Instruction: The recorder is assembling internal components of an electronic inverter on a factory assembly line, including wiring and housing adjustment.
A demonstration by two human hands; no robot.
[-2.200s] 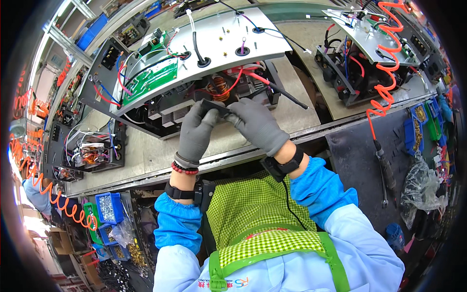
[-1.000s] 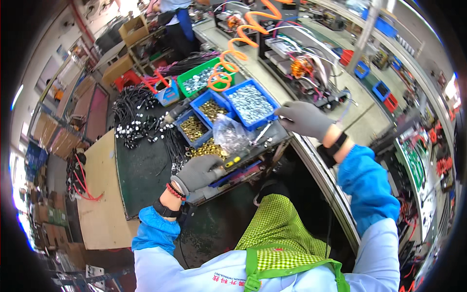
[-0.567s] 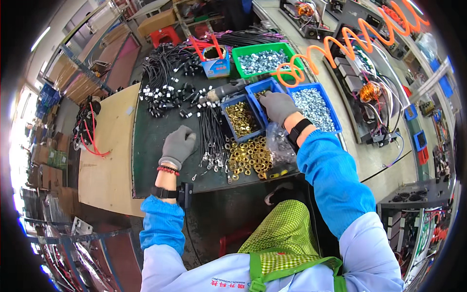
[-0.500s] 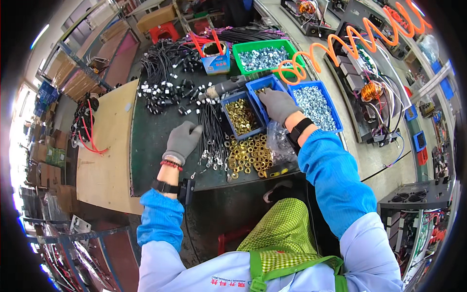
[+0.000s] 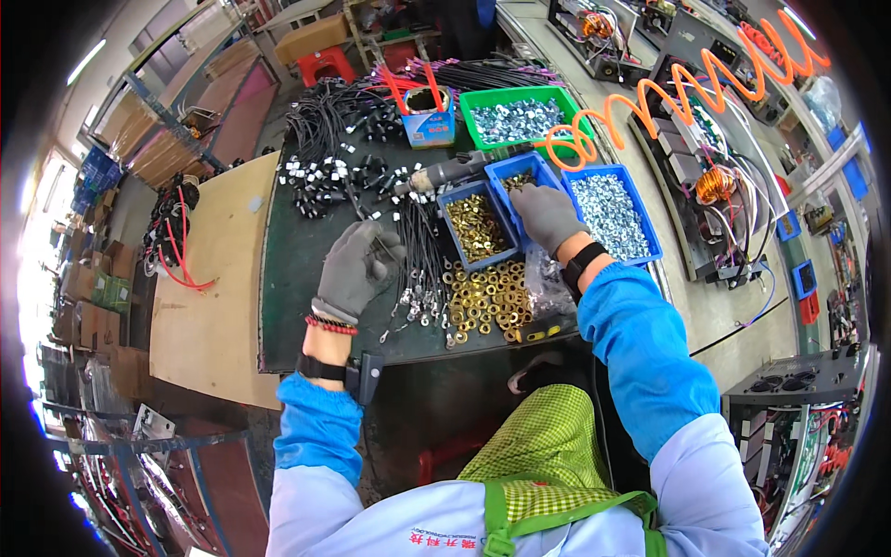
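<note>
Reaching across the dark green surface [image 5: 297, 278], the person's right hand [image 5: 546, 215] dips into a small blue bin [image 5: 520, 181] that stands between two others: a blue bin of brass-coloured parts [image 5: 476, 226] to its left and a wider blue bin of silvery nuts [image 5: 613, 215] to its right. The gloved fingers [image 5: 531, 197] are curled down into the middle bin, on top of its contents, which look like dark little fasteners; whether they have pinched one I cannot tell, since the fingertips are hidden by the back of the hand.

The left hand [image 5: 357, 269] rests lower left on the surface, its fingers [image 5: 382, 243] bent loosely over a bundle of black wires with ring terminals [image 5: 418, 269], touching them but not plainly gripping anything. Just right of those wires lies a loose heap of brass washers [image 5: 489, 295], near the right wrist and beside a crumpled clear plastic bag [image 5: 548, 283].

Further back stand a green bin of silvery hardware [image 5: 520, 119] and a small square box [image 5: 429, 116] with red-handled tools, and an orange coiled hose [image 5: 650, 102] arcs over the bins.
</note>
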